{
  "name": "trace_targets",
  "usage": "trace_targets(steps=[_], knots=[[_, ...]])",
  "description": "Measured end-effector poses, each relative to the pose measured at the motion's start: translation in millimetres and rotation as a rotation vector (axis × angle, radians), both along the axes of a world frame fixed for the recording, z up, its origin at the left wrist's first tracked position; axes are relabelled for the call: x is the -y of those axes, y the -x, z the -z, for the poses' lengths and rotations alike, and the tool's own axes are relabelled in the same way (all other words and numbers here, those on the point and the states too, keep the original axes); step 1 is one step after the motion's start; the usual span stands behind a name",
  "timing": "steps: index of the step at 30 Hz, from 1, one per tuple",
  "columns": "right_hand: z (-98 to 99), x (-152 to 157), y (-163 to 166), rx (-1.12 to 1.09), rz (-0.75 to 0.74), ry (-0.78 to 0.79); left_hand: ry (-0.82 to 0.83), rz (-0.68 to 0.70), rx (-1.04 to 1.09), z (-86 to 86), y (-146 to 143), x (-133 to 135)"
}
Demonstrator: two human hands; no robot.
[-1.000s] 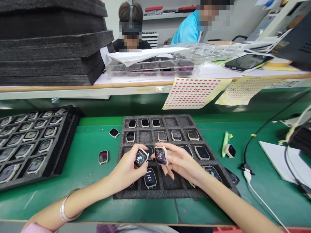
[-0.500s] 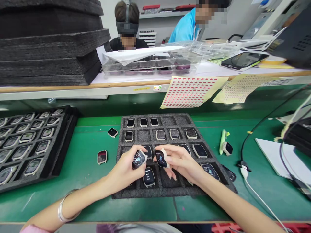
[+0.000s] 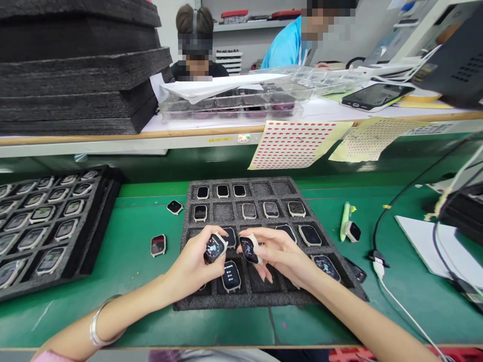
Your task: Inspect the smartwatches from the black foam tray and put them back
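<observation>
My left hand (image 3: pixel 198 256) is closed around a smartwatch case (image 3: pixel 215 248) whose lit screen shows a dial. In my right hand (image 3: pixel 281 251) a second smartwatch case (image 3: pixel 249 250) is pinched, tilted, with its screen lit. Both hands are held over a dark grey foam tray (image 3: pixel 269 298) with square pockets, several of them holding strapless watch cases. Just below my left fingers, a watch (image 3: pixel 231 276) in its pocket displays lines of text. Another lit watch (image 3: pixel 326 267) sits in the tray beside my right wrist.
Two loose watches (image 3: pixel 158 245) lie left of the tray; another watch (image 3: pixel 352 231) leans by a green stick (image 3: pixel 344 221) at right. A full foam tray (image 3: pixel 86 241) stands at left. Cables (image 3: pixel 378 266) run along the right. Two people (image 3: pixel 283 45) are behind the shelf (image 3: pixel 181 133).
The watch in my right hand has turned slightly, its screen now angled more to the side. My left hand and its watch are almost unchanged.
</observation>
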State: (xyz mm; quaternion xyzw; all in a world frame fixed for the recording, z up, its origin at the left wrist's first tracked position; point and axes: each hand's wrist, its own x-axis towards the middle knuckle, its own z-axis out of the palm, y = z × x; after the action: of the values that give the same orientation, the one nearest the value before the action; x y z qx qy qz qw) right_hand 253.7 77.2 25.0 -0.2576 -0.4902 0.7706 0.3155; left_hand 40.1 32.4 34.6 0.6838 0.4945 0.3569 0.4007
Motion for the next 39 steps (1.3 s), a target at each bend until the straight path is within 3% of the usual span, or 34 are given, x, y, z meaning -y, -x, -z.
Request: trace_targets(steps=[30,33,39], knots=[[-3.9,2,-2,0.006,-0.012,0.044,-0.039,-0.020,-0.016,-1.0,2,2],[-1.5,0,-3,-0.005,-0.039,0.052,0.052,-0.014,0.080,0.9,1,0],[0.9,-3,-4,-0.053,-0.083,0.081,0.453,0.056,0.595,-7.3,2,-2]])
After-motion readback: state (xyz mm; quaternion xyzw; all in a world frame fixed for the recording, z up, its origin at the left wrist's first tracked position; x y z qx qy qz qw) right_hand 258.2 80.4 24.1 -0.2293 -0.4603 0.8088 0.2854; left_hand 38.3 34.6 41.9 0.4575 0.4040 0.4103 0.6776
